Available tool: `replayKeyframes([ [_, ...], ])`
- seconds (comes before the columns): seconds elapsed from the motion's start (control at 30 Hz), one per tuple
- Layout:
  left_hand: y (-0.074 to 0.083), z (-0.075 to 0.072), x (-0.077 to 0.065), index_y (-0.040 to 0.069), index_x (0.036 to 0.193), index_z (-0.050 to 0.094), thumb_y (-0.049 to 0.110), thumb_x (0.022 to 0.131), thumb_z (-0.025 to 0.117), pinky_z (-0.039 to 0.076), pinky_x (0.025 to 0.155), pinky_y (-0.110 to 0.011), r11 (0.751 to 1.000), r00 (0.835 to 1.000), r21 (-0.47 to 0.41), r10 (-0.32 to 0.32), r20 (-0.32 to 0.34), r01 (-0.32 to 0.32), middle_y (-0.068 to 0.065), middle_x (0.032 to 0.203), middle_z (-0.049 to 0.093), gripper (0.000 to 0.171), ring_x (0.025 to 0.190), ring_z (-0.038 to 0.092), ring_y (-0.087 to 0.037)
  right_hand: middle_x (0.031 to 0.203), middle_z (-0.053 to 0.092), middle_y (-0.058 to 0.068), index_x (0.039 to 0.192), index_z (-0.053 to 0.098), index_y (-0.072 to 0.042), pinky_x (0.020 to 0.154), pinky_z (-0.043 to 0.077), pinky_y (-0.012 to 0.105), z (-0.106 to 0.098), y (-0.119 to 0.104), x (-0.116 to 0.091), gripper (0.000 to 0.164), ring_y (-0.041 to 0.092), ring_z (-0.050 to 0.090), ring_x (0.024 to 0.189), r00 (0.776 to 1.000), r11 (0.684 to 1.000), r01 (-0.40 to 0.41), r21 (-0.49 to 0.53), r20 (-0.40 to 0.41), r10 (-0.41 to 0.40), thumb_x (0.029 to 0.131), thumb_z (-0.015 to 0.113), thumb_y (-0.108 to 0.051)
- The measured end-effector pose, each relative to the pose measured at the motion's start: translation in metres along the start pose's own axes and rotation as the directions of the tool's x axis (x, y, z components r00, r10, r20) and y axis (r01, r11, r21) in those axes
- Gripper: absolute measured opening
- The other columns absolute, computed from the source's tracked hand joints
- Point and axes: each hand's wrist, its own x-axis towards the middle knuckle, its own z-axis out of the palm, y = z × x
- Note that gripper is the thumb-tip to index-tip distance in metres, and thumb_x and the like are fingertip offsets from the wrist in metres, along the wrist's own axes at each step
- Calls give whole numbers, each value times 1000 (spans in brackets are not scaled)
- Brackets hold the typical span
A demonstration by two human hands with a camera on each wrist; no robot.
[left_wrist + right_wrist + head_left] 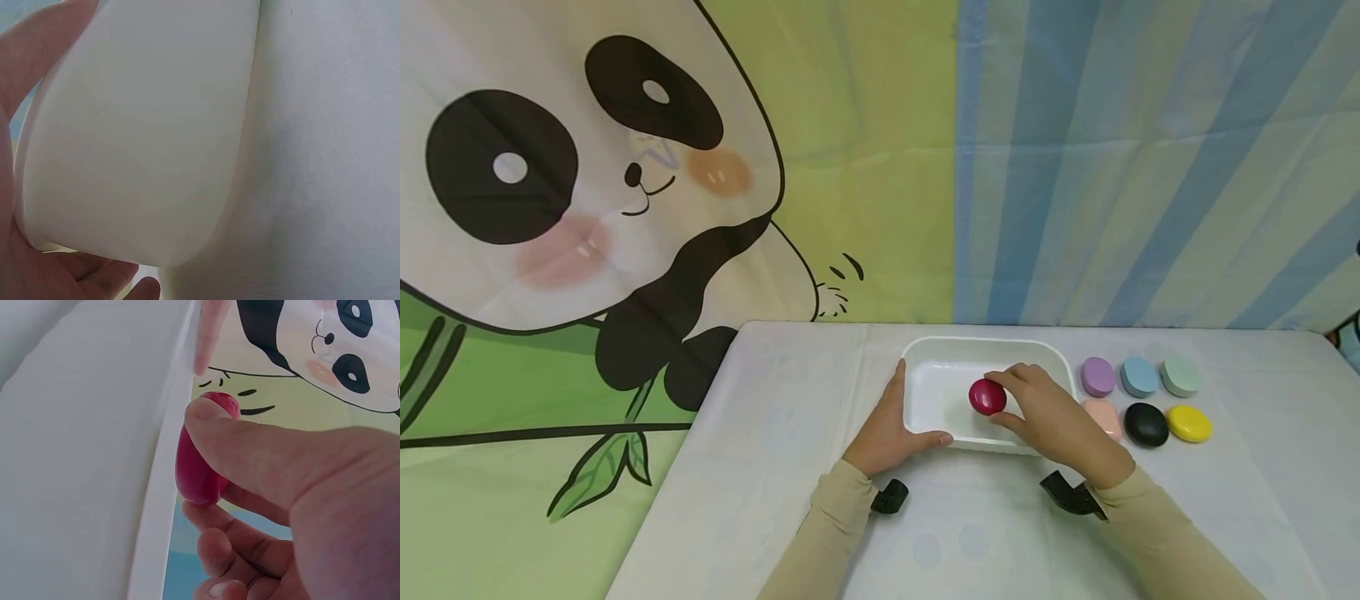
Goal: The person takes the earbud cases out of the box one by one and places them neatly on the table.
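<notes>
A small glossy red disc (987, 397) with rounded edges is pinched between the thumb and fingers of my right hand (1047, 417), over the white tray (936, 387). In the right wrist view the red disc (197, 465) stands on edge in front of the tray's rim, with the thumb across its upper part. My left hand (887, 429) holds the tray's left end, thumb along the near side and fingers at the left side. The left wrist view shows the tray's outer wall (137, 137) close up, framed by that hand.
Right of the tray lie purple (1098, 377), blue (1139, 377), mint (1180, 376), pink (1103, 418), black (1146, 425) and yellow (1189, 423) pieces in two rows. A white cloth covers the table (790, 400). Behind hangs a panda-printed curtain (880, 167).
</notes>
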Motion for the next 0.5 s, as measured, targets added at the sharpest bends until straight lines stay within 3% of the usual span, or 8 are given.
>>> replayKeyframes([
  [0.27, 1, -1, -1, 15, 163, -1, 48, 71, 90, 36, 112, -45, 1000, 1000, 11, -14, -3, 14, -6, 163, 24, 133, 137, 39, -24, 108, 63, 13, 126, 64, 2, 85, 56, 44, -12, 7, -15, 55, 30, 59, 101, 999, 999, -33, -3, -8, 33, 79, 86, -16],
  [0.5, 2, -2, -2, 17, 162, -5, 51, 72, 88, 28, 118, -43, 999, 999, 24, -31, 9, 31, -2, 168, 12, 134, 148, 26, -22, 111, 63, 15, 128, 62, 2, 83, 57, 47, -23, 15, -30, 56, 32, 59, 100, 995, 995, -100, 7, 2, 100, 81, 85, -17],
])
